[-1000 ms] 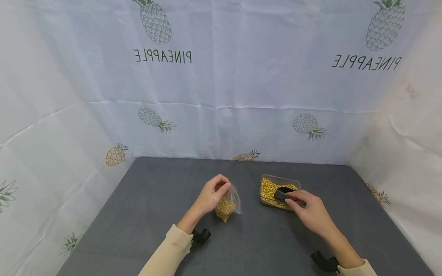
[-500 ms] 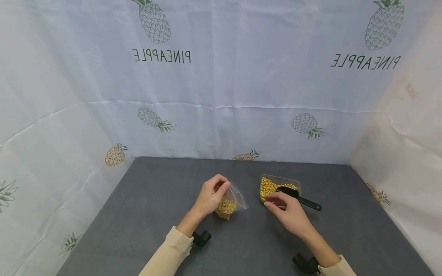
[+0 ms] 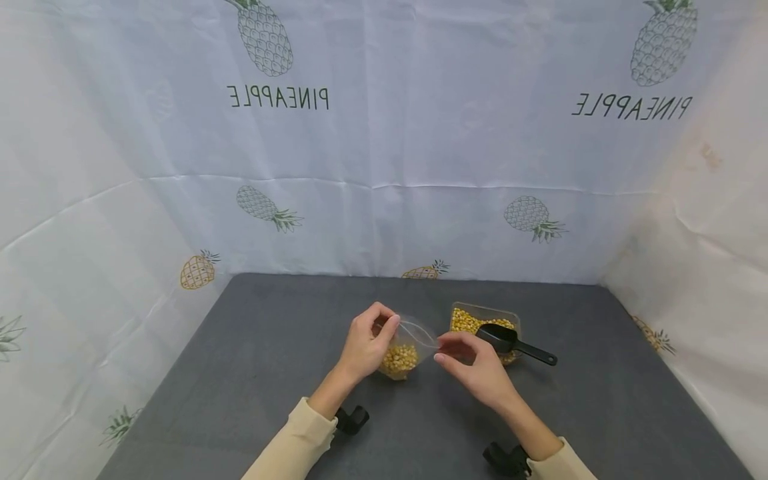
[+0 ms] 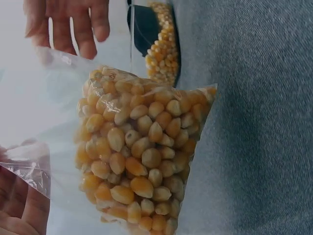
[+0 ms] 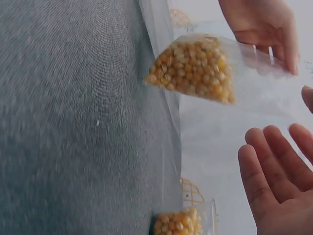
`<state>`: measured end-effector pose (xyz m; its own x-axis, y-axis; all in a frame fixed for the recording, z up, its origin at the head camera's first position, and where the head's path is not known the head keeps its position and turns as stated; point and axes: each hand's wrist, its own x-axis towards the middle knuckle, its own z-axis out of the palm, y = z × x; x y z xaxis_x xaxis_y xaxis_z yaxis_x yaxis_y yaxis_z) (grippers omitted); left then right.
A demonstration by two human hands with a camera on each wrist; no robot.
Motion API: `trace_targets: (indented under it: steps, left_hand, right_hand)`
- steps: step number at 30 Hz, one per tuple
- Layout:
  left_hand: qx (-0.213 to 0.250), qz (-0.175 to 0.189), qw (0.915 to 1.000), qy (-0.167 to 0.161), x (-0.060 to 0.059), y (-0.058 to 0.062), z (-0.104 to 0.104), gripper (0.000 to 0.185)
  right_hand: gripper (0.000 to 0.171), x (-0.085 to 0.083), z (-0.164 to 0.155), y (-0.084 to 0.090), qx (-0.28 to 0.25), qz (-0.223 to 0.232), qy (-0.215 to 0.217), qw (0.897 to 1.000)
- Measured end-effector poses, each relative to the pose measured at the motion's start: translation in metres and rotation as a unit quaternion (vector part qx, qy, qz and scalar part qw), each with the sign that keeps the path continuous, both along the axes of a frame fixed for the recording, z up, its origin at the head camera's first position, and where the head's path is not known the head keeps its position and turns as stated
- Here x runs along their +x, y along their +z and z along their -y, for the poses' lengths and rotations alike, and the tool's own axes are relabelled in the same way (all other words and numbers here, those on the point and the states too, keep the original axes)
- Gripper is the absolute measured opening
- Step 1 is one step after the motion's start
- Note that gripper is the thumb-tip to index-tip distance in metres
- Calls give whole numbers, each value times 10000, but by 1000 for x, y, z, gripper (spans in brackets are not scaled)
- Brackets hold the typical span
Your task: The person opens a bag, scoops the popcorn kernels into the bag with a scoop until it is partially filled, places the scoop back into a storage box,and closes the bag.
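In the head view my left hand pinches the top edge of a clear zip bag. Yellow corn kernels fill its lower part, and the bag hangs close over the table with its mouth partly spread. My right hand has its thumb and fingertips right at the opposite edge of the mouth. Its fingers look relaxed and spread in the right wrist view, with a gap between thumb and fingers. A black scoop lies across a clear container of corn, its handle sticking out to the right.
The dark grey table is bordered by a white pineapple-print curtain at the back and sides. The corn container stands just beyond the right hand. A small pale speck lies on the table in the right wrist view.
My right hand has let go of the scoop, leaving it on the container, and moved left to the bag. The bag's free edge has swung right and its mouth has widened. My left hand keeps its hold.
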<state>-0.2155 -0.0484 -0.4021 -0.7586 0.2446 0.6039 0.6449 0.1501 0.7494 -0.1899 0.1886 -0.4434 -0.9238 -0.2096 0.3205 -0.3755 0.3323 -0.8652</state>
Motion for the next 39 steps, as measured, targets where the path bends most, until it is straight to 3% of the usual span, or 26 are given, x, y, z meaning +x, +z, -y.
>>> trace_targets:
  steps: [7, 20, 28, 35, 39]
  left_hand:
    - [158, 181, 9996, -146, 6, 2, -3, 8]
    - [381, 490, 9973, -391, 10, -4, -6, 10]
    - [420, 370, 9975, -436, 11, -8, -5, 9]
    - [323, 344, 9978, -475, 12, -13, -2, 8]
    - [260, 249, 9981, -500, 12, -17, 0, 8]
  right_hand:
    - [32, -3, 10, -1, -635, 49, 86, 9979]
    - [20, -7, 14, 1, -1518, 303, -582, 9862]
    - [17, -9, 12, 5, -1479, 210, -589, 9870]
    - [10, -12, 8, 2, -964, -304, -536, 9934]
    - [8, -12, 8, 4, -558, -282, -674, 9958]
